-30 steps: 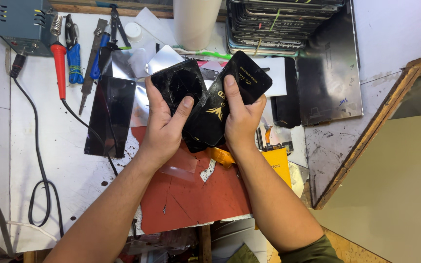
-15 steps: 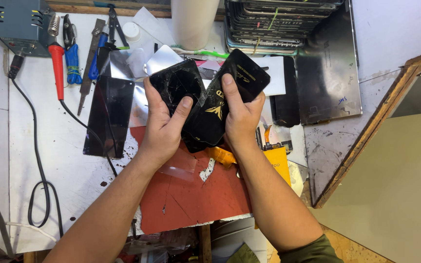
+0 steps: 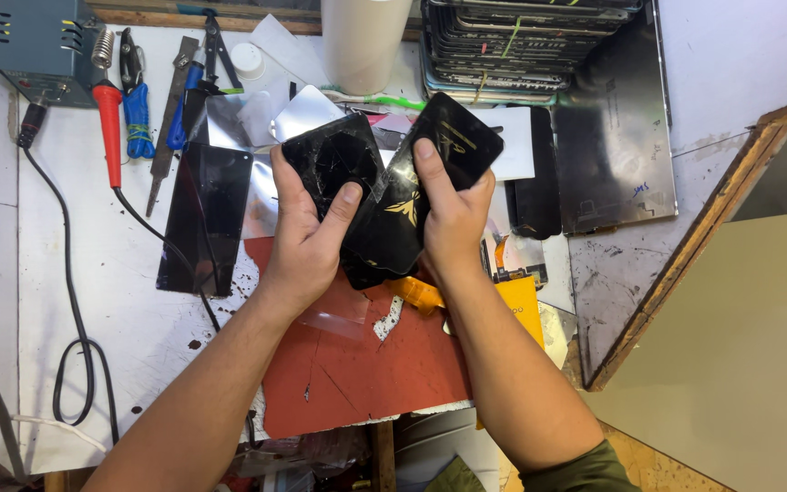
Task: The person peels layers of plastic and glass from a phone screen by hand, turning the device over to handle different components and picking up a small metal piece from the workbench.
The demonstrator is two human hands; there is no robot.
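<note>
- My left hand [image 3: 307, 232] is clamped on a cracked black screen [image 3: 334, 159]. My thumb presses on its glass.
- My right hand [image 3: 453, 219] is clamped on a black phone back [image 3: 412, 196] with a gold mark on it. My thumb lies near its top end.
- Both parts are up in the air, over the red mat [image 3: 357, 369] on the counter [image 3: 120, 301]. They touch at the middle, where the screen lies partly over the back.
- I think the screen is thin, light and very easy to break. It is cracked, so bits may be sharp. I would hold it by its side edges and not push on the glass.
- I think the back is stiff, smooth and a bit slippery. Its long edges are the best place to grip.
- Another dark screen [image 3: 204, 219] lies flat on the counter to the left.
- A red soldering iron [image 3: 109, 128] and blue pliers [image 3: 137, 109] lie at the top left.
- A stack of flat parts [image 3: 503, 46] sits at the top, well apart from my hands.
</note>
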